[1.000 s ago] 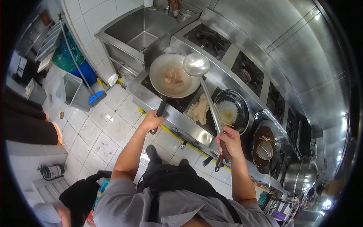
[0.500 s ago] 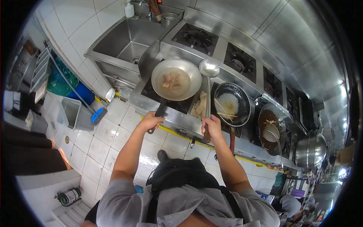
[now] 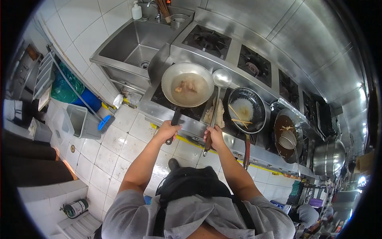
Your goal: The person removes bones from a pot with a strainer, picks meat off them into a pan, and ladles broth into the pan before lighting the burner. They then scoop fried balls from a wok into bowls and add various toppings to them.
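Note:
My left hand (image 3: 168,130) is closed around the black handle of a metal wok (image 3: 169,77) on the left front burner. Cloudy liquid and pale brown pieces of food (image 3: 186,87) lie in it. In my right hand (image 3: 215,136) is the wooden grip of a long ladle (image 3: 222,78), its bowl up beside the wok's right rim. A crumpled beige cloth (image 3: 209,114) lies under the ladle's shaft. To the right sits a black frying pan (image 3: 259,109) with a red-brown handle, holding whitish liquid and a pair of chopsticks (image 3: 240,120).
Farther right, a wok of dark brown liquid (image 3: 280,149) holds a strainer (image 3: 287,140), near a large steel pot (image 3: 328,156). A steel sink (image 3: 119,49) is at back left. Back burners (image 3: 207,41) line the wall. A grey bin (image 3: 83,121) and blue broom (image 3: 106,122) stand left.
The ladle has tilted, its grip shifting left and its bowl slightly right and down. My left hand has moved a little right with the wok handle.

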`<state>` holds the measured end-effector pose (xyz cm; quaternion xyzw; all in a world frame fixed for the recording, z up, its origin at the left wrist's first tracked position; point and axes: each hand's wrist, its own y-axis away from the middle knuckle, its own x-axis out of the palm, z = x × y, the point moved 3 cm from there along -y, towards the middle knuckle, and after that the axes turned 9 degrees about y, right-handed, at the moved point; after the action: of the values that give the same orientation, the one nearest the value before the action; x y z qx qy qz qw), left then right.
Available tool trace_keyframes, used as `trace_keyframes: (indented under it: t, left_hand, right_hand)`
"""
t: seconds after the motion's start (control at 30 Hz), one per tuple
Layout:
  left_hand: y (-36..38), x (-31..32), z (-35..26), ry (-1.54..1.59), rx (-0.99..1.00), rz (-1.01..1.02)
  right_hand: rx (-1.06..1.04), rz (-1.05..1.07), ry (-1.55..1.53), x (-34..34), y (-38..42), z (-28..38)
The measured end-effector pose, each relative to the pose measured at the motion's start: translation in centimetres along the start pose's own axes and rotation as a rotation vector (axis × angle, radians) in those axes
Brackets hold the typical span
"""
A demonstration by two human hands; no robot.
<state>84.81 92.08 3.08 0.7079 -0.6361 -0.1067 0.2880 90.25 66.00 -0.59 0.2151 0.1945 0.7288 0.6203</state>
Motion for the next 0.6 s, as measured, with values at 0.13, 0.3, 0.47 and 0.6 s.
trace_keyframes:
  t: [0.13,0.3,0.47,0.6]
  left_hand:
    - [0.0,-0.1,0.5,0.077,-0.042,0.019]
    - [0.7,-0.6,0.2,0.198,-0.078,0.048]
    - [0.1,-1.6,0.7,0.199,-0.097,0.092]
    - [0.4,-2.5,1.9,0.395,-0.134,0.171]
  right_hand:
    - [0.066,0.048,-0.028,-0.1,-0.1,-0.1]
    - [0.057,0.098,0.08,-0.3,-0.6,-1.0]
    - [0.071,0.118,0.081,-0.7,-0.5,-0.8]
    - [0.095,0.102,0.037,-0.8,-0.7,-0.8]
